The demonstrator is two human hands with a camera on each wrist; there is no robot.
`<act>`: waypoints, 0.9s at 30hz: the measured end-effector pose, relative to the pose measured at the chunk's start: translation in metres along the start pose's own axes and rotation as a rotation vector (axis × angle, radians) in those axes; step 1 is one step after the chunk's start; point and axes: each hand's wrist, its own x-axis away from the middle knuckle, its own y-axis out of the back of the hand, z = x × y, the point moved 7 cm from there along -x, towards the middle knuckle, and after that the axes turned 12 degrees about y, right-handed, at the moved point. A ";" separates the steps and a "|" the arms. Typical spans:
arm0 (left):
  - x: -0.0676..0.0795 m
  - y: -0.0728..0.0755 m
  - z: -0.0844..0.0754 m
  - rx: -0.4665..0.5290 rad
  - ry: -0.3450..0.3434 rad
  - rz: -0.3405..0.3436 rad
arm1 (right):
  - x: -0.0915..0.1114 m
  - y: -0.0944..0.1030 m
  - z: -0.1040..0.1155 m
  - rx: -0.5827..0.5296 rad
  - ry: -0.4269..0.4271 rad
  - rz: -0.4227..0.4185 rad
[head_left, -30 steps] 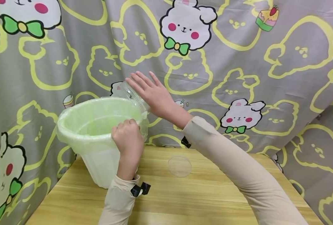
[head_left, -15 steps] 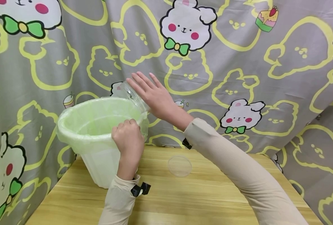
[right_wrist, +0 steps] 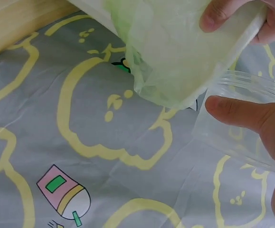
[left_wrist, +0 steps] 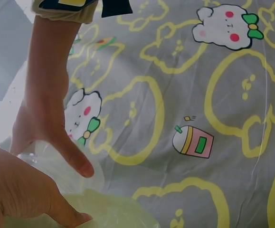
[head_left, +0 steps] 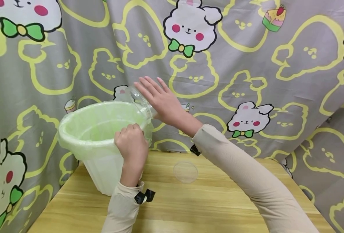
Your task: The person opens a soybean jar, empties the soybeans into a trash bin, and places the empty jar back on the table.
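A white bin (head_left: 102,171) stands tilted on the table, lined with a pale green bag (head_left: 81,145) folded over its rim. My left hand (head_left: 132,142) grips the near right part of that rim, its thumb (right_wrist: 215,16) outside against the bag. In my right hand (head_left: 164,103) is a clear plastic jar (right_wrist: 211,126), held between thumb and fingers. The jar lies tipped over the bin's far right rim, its mouth hidden in the head view. No contents can be made out in the jar. The bottom of the bin is out of sight.
A clear round disc, like a jar lid (head_left: 185,172), lies flat on the wooden table (head_left: 189,207) to the right of the bin. Behind and on both sides hangs a grey curtain (head_left: 247,58) with cartoon prints, close to the bin.
My right hand and the jar have shifted slightly right, with a small change in the jar's tilt. The left hand keeps its grip on the bin, and the lid-like disc stays put.
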 end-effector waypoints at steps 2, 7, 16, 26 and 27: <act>0.000 0.000 0.000 0.002 0.002 0.005 | 0.005 0.000 -0.005 -0.030 -0.025 -0.002; 0.001 -0.001 0.000 0.015 0.005 0.013 | 0.023 0.001 -0.018 -0.110 -0.095 -0.031; 0.001 -0.001 0.000 0.024 0.006 0.008 | 0.076 -0.002 -0.047 -0.274 -0.239 -0.095; 0.001 -0.003 0.000 0.012 -0.001 0.004 | 0.160 -0.019 -0.092 -0.771 -0.600 -0.151; 0.001 -0.003 0.000 0.010 -0.001 0.008 | 0.169 -0.021 -0.095 -0.812 -0.627 -0.150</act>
